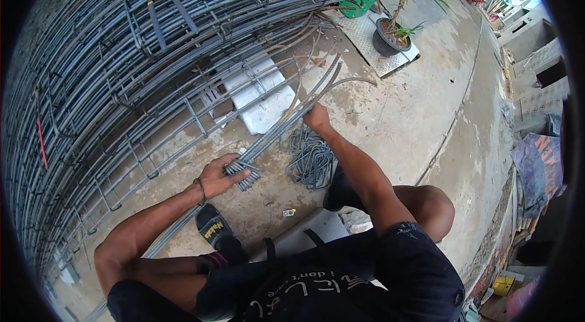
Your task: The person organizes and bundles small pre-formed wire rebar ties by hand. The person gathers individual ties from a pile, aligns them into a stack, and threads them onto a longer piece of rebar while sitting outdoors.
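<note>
My left hand [214, 180] is closed on a tight bunch of bent steel stirrups [248, 178], thumb across the near side. Long ribbed steel bars [274, 132] run up and to the right from that bunch; whether they pass inside every stirrup I cannot tell. Farther along them, my right hand [317, 118] is wrapped round the bars, its fingers partly hidden. Beyond it the bar ends fan out, one curving right. A loose pile of square stirrups [311, 161] lies on the ground below my right forearm.
Stacked rebar cages [91, 72] fill the left side, with long-handled pincers [175, 10] lying on them. A pale slab [268, 111] lies beneath their edge. Toward the back stand a green basket [352, 7] and a potted plant [390, 41] beside a metal plate [364, 32].
</note>
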A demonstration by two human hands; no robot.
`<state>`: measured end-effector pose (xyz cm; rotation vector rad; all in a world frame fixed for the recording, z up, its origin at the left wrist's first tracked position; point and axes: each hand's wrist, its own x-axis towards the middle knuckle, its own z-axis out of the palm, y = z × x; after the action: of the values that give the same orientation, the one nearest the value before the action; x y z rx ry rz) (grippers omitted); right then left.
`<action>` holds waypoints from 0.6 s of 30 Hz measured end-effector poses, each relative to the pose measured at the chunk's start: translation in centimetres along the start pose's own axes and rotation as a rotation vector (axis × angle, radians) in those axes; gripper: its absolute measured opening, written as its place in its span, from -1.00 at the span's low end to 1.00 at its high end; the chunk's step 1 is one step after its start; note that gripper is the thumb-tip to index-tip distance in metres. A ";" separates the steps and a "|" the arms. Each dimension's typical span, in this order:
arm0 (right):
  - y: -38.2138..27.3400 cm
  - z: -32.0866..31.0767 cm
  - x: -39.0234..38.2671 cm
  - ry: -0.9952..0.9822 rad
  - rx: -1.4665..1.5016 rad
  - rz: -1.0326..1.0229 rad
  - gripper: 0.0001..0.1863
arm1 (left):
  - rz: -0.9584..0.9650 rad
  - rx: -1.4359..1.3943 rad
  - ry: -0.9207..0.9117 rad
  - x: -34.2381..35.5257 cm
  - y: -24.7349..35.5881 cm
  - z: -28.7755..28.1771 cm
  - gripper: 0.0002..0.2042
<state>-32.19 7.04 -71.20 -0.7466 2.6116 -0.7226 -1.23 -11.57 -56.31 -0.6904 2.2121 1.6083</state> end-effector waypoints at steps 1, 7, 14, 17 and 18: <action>0.1 -0.7 -0.2 -0.040 0.053 -0.001 -0.64 | -0.036 -0.029 -0.017 -0.1 0.3 0.0 -0.26; 0.3 -4.5 -2.4 -0.123 0.549 0.101 -0.84 | -0.088 -0.058 -0.006 -0.8 1.1 -0.3 -0.26; 2.8 -16.1 -4.7 0.691 0.532 0.364 -0.83 | -0.044 0.014 0.045 -0.3 0.9 -1.4 -0.21; 2.6 -20.5 -4.7 0.736 0.435 0.278 -0.78 | -0.050 -0.005 0.045 0.0 1.1 -1.0 -0.22; 1.8 -21.6 -4.7 0.723 0.361 0.236 -0.78 | -0.050 0.003 0.038 0.0 1.4 -0.9 -0.23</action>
<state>-38.51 19.23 -53.74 -0.0553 2.9476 -1.5577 -1.95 -12.03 -54.90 -0.7759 2.2051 1.5795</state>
